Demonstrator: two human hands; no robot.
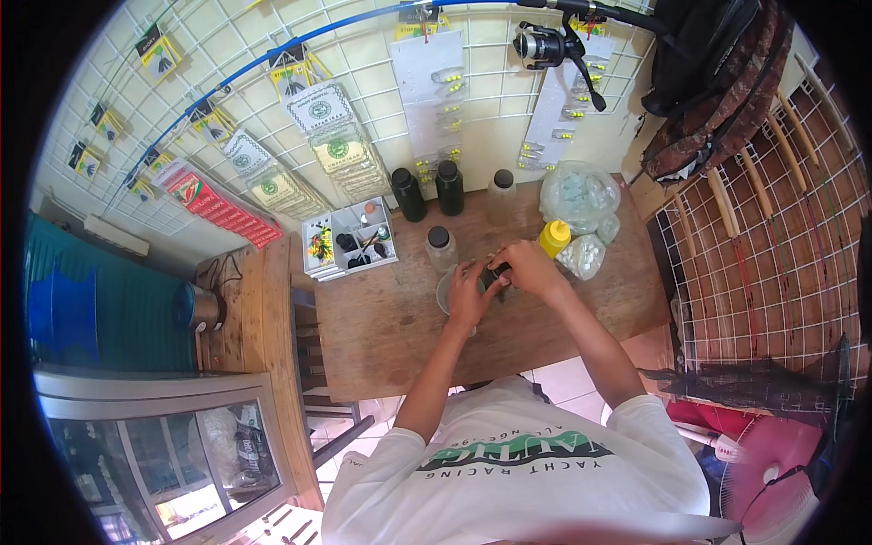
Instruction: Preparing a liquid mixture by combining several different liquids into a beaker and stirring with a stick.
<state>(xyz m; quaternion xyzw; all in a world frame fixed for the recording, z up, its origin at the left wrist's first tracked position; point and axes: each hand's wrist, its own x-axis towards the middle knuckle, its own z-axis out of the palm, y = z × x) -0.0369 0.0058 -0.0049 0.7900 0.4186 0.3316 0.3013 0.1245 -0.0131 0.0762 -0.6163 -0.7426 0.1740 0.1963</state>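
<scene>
On the wooden table before me, my right hand point(528, 268) is closed around a small dark object point(502, 270), mostly covered by its fingers. My left hand point(469, 294) is close beside it, with its fingertips near the right hand's; whether it also grips the dark object cannot be told. Under and left of the left hand is a pale round bowl or cup point(443, 294), partly hidden. A clear bottle with a black cap point(441, 249) stands just behind the bowl. Close to the right hand stands a yellow squeeze bottle point(555, 238).
Two dark bottles point(409, 196) and another clear capped bottle point(503, 194) stand at the wall. A divided white box point(351, 238) holds small items at the back left. Plastic bags point(580, 197) occupy the back right of the table point(395, 347). A fishing rod's reel point(552, 46) hangs above.
</scene>
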